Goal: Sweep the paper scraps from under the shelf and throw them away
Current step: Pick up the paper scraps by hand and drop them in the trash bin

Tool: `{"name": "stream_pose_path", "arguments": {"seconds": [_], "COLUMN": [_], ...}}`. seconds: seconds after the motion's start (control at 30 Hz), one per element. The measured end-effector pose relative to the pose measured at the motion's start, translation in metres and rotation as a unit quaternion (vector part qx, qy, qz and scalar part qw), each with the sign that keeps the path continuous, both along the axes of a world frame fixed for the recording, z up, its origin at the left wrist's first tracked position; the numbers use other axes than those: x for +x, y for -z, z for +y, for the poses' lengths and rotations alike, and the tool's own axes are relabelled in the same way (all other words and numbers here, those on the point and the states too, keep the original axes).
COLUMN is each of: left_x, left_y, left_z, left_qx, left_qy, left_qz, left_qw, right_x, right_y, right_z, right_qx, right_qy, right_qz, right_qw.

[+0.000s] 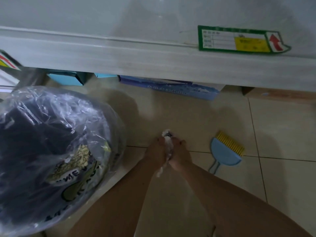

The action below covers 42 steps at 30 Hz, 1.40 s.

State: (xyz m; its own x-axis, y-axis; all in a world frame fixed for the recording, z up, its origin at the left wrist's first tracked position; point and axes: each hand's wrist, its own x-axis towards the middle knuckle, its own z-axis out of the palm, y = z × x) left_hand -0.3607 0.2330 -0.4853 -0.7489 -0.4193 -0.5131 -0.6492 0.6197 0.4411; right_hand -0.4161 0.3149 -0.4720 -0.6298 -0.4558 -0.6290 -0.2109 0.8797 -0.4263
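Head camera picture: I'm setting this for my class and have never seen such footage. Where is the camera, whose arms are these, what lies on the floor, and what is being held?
There is no machine here. The one picture comes from a wide-angle camera worn on a person's head, looking forward and down, so the two bare arms are that person's own. The left hand and right hand are pressed together around a wad of crumpled white paper scraps, which sticks out between them. On the beige tiled floor, to the right of the hands, lies a small light-blue dustpan with a yellow-bristled brush; nobody is touching it. On the left stands a bin lined with a clear plastic bag, with some rubbish inside. Across the top runs the pale grey shelf, with blue boxes under it.
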Motion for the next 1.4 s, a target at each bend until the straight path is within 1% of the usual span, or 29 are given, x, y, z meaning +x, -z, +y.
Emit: {"name": "stream_pose_path", "arguments": {"seconds": [0.1, 0.13, 0.17, 0.2, 0.23, 0.27, 0.3, 0.37, 0.47, 0.57, 0.63, 0.67, 0.7, 0.73, 0.87, 0.97, 1.07, 1.2, 1.3, 1.4], "left_x": [0.002, 0.002, 0.002, 0.003, 0.004, 0.006, 0.009, 0.01, 0.011, 0.021, 0.029, 0.033, 0.038, 0.043, 0.063, 0.083, 0.109, 0.143, 0.166, 0.182], "left_y": [0.001, 0.001, -0.002, -0.008, -0.011, -0.006, 0.002, -0.016, -0.086, -0.132, -0.154, -0.17, -0.179, -0.193, -0.234, -0.256, -0.273, -0.273, -0.261, -0.254], "left_z": [0.003, 0.003, 0.003, 0.003, 0.004, 0.005, 0.006, 0.008, 0.011, 0.01, 0.007, 0.006, 0.003, 0.002, -0.007, -0.019, -0.034, -0.065, -0.087, -0.104], "left_qx": [0.026, 0.058, 0.117, 0.201, 0.255, 0.258, 0.283, 0.309, 0.241, 0.211, 0.167, 0.13, 0.065, 0.027, -0.053, -0.059, -0.099, -0.111, -0.08, -0.13], "left_qy": [-0.044, -0.073, -0.114, -0.145, -0.189, -0.232, -0.275, -0.297, -0.257, -0.26, -0.227, -0.202, -0.172, -0.158, -0.144, -0.165, -0.166, -0.219, -0.255, -0.23], "left_qz": [0.022, 0.023, 0.026, 0.041, 0.082, 0.103, 0.113, 0.124, 0.166, 0.154, 0.135, 0.114, 0.103, 0.119, 0.167, 0.184, 0.185, 0.192, 0.198, 0.152], "left_qw": [0.998, 0.995, 0.986, 0.968, 0.945, 0.932, 0.912, 0.895, 0.921, 0.929, 0.95, 0.964, 0.978, 0.98, 0.974, 0.967, 0.964, 0.95, 0.943, 0.952], "right_x": [-0.002, -0.001, -0.001, 0.0, 0.001, 0.003, 0.004, 0.007, 0.012, 0.018, 0.024, 0.028, 0.032, 0.036, 0.054, 0.071, 0.092, 0.125, 0.148, 0.161], "right_y": [-0.003, -0.006, -0.009, -0.015, -0.02, -0.026, -0.032, -0.05, -0.079, -0.112, -0.136, -0.148, -0.162, -0.174, -0.214, -0.241, -0.259, -0.264, -0.261, -0.255], "right_z": [-0.003, -0.004, -0.004, -0.004, -0.003, -0.002, -0.001, 0.001, 0.002, 0.0, -0.003, -0.005, -0.008, -0.011, -0.024, -0.036, -0.056, -0.088, -0.108, -0.121], "right_qx": [0.004, 0.006, 0.003, -0.001, -0.011, -0.019, -0.028, -0.045, -0.051, -0.091, -0.114, -0.123, -0.128, -0.137, -0.183, -0.221, -0.246, -0.252, -0.245, -0.212], "right_qy": [-0.026, -0.024, -0.013, -0.001, 0.007, 0.013, 0.024, 0.045, 0.014, 0.048, 0.064, 0.057, 0.046, 0.037, 0.012, 0.006, -0.009, -0.04, -0.069, -0.098], "right_qz": [0.011, 0.014, 0.014, 0.017, 0.024, 0.028, 0.029, 0.027, 0.048, 0.057, 0.065, 0.073, 0.086, 0.1, 0.129, 0.14, 0.138, 0.116, 0.124, 0.108], "right_qw": [1.0, 1.0, 1.0, 1.0, 1.0, 0.999, 0.999, 0.998, 0.997, 0.993, 0.989, 0.988, 0.987, 0.985, 0.975, 0.965, 0.959, 0.96, 0.959, 0.966]}}
